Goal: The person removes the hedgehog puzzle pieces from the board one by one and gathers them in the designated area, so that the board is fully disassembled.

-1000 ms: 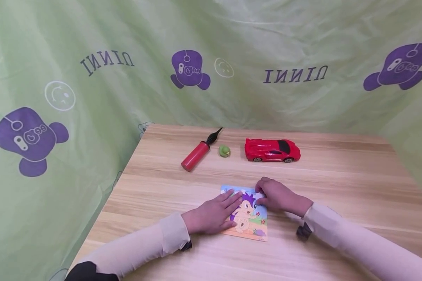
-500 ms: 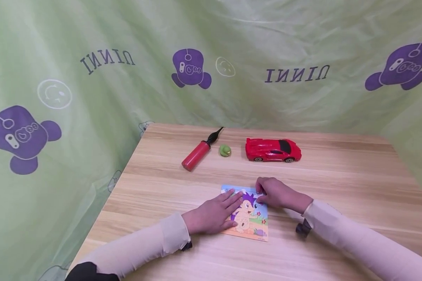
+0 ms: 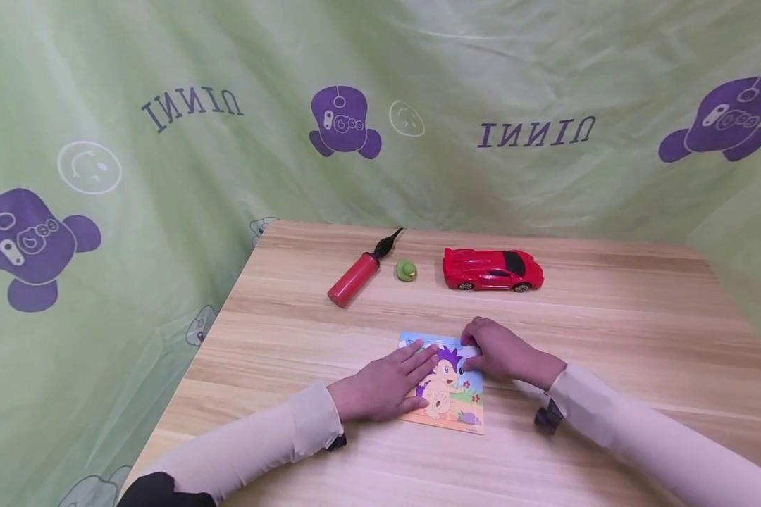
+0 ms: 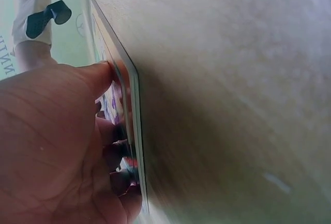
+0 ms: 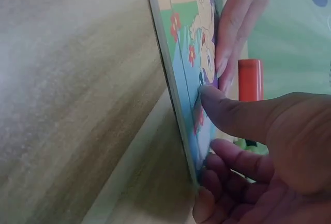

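A flat square jigsaw puzzle (image 3: 442,405) with a purple-haired cartoon hedgehog lies on the wooden table. Over its left half rests my left hand (image 3: 380,384), fingers spread across the picture; in the left wrist view, the thumb touches the puzzle's face near its front edge. My right hand (image 3: 504,354) holds the far right corner. Seen from the right wrist, its thumb (image 5: 220,107) presses on the blue part of the picture while the other fingers curl at the puzzle's edge.
Behind the puzzle lie a red hand balloon pump (image 3: 355,279) with a black nozzle, a small green toy duck (image 3: 406,270) and a red toy car (image 3: 491,270). A green printed curtain (image 3: 266,162) hangs along the table's back and left sides.
Both hands stay at the same spots on the puzzle. The curtain at the left has shifted slightly outward in the view.
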Demonstrator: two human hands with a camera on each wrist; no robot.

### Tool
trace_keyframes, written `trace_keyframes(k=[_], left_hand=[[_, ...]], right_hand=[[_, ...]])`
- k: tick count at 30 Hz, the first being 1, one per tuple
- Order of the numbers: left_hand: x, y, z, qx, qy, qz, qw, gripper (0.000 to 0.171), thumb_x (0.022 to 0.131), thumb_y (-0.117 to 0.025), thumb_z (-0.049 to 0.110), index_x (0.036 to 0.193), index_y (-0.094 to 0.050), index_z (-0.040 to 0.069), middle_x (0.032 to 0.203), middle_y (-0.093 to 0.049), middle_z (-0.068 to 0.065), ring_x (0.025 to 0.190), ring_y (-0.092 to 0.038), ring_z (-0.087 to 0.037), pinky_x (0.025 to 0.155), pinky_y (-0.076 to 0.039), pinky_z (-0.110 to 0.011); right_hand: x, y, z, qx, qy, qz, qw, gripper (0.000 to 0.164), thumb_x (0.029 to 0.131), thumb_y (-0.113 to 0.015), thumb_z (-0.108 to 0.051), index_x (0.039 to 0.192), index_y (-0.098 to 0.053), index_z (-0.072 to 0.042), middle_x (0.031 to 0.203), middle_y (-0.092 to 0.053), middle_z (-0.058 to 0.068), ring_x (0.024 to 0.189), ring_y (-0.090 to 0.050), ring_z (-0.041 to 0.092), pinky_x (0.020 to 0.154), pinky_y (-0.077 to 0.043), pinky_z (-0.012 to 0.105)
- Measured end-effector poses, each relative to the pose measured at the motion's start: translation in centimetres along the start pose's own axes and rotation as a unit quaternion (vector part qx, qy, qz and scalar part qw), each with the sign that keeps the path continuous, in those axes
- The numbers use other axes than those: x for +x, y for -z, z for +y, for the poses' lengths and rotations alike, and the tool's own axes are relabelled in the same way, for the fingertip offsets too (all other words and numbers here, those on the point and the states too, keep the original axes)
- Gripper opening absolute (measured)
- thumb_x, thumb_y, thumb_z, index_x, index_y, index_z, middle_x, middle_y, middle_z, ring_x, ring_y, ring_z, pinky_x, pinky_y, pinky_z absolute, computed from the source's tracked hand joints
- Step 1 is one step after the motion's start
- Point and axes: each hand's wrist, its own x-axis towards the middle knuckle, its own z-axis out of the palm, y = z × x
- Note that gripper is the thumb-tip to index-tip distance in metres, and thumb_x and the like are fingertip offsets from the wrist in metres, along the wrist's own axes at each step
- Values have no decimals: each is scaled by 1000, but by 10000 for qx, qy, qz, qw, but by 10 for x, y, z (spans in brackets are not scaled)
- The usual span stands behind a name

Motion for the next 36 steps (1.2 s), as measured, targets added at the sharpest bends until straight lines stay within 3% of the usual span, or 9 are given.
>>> trace_keyframes(k=[7,14,19,23,29,36], left_hand=[[-1,0,-1,-77,-55,111,9999,73,105,-33,56,161,-19,12,171,-11,-4,158,-13,-26,129,-20,-35],[-2,-1,-1,-106,-48,172,9998,73,105,-33,56,161,-20,12,171,-12,-4,158,-14,-26,128,-21,-34],[-1,-2,-1,-146,-46,147,9998,73,105,-33,57,161,-19,12,171,-11,-4,159,-13,-25,129,-20,-34],[0,-4,-3,-383,-34,118,9992,75,104,-34,58,162,-17,13,171,-9,-2,159,-10,-25,129,-19,-34],[1,-8,-6,-866,-47,148,9961,76,103,-40,57,162,-16,13,171,-7,-1,159,-7,-23,129,-17,-35],[-1,-12,-10,-1396,-151,298,9896,76,103,-45,53,161,-18,13,171,-9,-1,159,-7,-25,128,-20,-39]], right_hand=[[6,1,2,445,-82,-104,9989,33,78,-87,-22,96,-63,-9,85,-58,0,77,-49,12,69,-45,25],[6,2,5,1041,-145,-256,9941,36,82,-83,-17,110,-60,-10,84,-60,-1,75,-51,12,66,-45,22],[6,6,15,1417,-245,-140,9895,21,85,-79,-13,103,-69,-11,83,-65,-3,76,-53,11,67,-46,21],[4,16,27,1483,-244,-29,9886,11,87,-77,-12,97,-72,-10,82,-69,-2,74,-55,11,65,-48,21],[-11,42,51,1456,-572,-82,9877,12,89,-75,-12,99,-74,-7,83,-72,1,68,-56,13,60,-49,23],[-45,73,88,822,-789,-148,9934,15,88,-73,-7,101,-75,-2,88,-74,3,75,-56,12,63,-48,22]])
